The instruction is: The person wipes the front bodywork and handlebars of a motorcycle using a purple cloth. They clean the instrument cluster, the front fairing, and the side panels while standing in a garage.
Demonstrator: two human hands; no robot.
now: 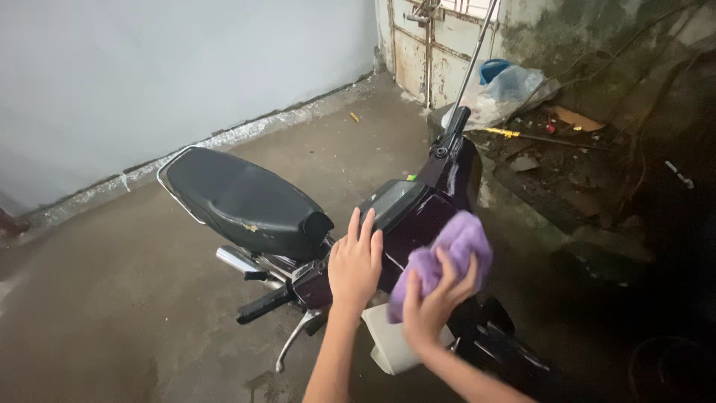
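Bare grey concrete floor point(112, 313) runs up to a pale plastered wall point(149, 67), and in the far corner a rusted metal door point(432, 52) stands beside a heap of plastic bags and scrap point(514, 89).

On the floor stands a dark purple glossy motorbike point(418, 224) with a black padded seat point(246, 201). Its handlebar runs as the long axis here, from the near black rubber grip point(261, 304) and chrome lever point(294, 339) at lower left up to the far grip point(456, 119) at upper right. The rectangular instrument panel point(393, 200) sits in the middle of that line.

The left hand point(356, 263) lies flat on the handlebar cover just left of the instrument panel, fingers spread and pointing away from the person, holding nothing. The right hand point(436, 302) is curled around a bunched soft lilac cloth point(447, 254), gripping it from below and pressing it against the dark purple headlight cowl, just to the right of the panel. The cloth lies directly ahead of the right hand, between it and the far grip; the left hand is near it but apart, with the panel's edge between them. A pale cream front panel point(391, 347) shows beneath both forearms.
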